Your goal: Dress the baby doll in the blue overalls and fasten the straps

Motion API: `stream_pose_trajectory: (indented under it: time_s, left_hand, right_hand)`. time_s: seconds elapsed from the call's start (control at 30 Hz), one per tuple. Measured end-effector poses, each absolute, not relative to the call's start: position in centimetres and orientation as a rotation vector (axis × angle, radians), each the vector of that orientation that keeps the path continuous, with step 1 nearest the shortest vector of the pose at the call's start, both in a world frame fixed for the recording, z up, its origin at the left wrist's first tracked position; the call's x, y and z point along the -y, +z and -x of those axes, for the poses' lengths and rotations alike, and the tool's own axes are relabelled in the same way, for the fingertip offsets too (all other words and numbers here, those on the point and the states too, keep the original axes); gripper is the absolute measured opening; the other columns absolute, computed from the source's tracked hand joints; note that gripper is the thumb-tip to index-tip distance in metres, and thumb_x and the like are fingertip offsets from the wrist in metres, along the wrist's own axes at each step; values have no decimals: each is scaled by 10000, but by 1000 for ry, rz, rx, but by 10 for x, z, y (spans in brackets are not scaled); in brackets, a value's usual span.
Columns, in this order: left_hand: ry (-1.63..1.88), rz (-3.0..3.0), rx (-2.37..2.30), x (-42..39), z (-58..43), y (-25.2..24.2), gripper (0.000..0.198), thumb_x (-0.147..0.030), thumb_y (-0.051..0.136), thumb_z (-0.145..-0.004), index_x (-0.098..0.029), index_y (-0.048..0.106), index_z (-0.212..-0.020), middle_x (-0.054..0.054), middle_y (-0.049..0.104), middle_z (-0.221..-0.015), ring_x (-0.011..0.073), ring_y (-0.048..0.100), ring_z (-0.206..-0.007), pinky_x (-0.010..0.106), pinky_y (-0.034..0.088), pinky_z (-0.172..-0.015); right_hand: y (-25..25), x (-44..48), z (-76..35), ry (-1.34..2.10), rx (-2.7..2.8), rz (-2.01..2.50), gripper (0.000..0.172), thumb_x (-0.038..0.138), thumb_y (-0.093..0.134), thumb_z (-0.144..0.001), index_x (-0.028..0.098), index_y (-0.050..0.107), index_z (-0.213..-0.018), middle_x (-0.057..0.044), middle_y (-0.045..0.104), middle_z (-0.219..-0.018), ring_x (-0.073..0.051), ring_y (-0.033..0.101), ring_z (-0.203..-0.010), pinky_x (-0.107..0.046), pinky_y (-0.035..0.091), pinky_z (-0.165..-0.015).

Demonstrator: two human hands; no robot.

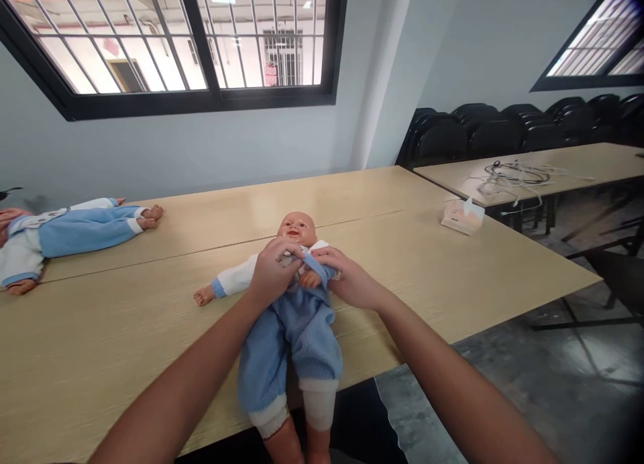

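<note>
A baby doll (289, 316) lies on its back on the wooden table, its head away from me and its legs over the near edge. It wears a light blue knitted suit with white sleeves and white leg cuffs. My left hand (274, 269) is closed at the doll's chest, its fingers pinching the top just below the chin. On the other side, my right hand (348, 276) grips the doll's sleeve (316, 265) by its blue cuff. That doll arm is bent across the chest, with its small hand poking out. The doll's other arm stretches out to the left.
A second doll (90, 228) in similar blue and white clothes lies at the far left of the table (402, 276). A tissue box (463, 217) stands toward the right. Tangled cables (518, 176) lie on another table, with black folding chairs (443, 134) stacked behind.
</note>
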State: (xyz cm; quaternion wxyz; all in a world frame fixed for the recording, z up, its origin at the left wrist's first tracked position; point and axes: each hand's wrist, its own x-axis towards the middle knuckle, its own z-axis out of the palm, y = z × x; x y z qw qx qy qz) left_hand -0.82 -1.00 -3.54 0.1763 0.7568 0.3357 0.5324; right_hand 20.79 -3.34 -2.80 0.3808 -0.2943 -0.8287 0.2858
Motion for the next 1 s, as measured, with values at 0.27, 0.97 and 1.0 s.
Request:
stream_pose_trajectory:
  time_s: [0.27,0.97,1.0]
  left_hand:
    - [1411,-2779,-719,17,22,-41,180,-146,646,-862,-229,572,-1003,101,666,-1178,241,607,-1146,427,495,-1008]
    - [1079,-2735,-448,41,10,-26,209,-289,694,-922,-255,650,-1124,58,755,-1200,241,666,-1163,450,487,-1042]
    - [1043,-2747,-415,44,9,-22,192,-275,687,-926,-253,653,-1113,57,754,-1197,236,666,-1159,442,494,-1037]
  right_hand:
    - [-37,38,-210,1396,1597,772,159,317,637,-902,235,763,-951,-51,656,-1150,-244,577,-1144,-401,390,-1059]
    - [-28,48,-251,1330,1504,1124,359,534,722,-846,180,689,-804,-2,628,-768,-167,531,-760,-306,413,-765]
    - [-30,42,-252,1353,1507,1118,363,535,732,-836,176,690,-799,2,621,-752,-159,516,-739,-300,402,-748]
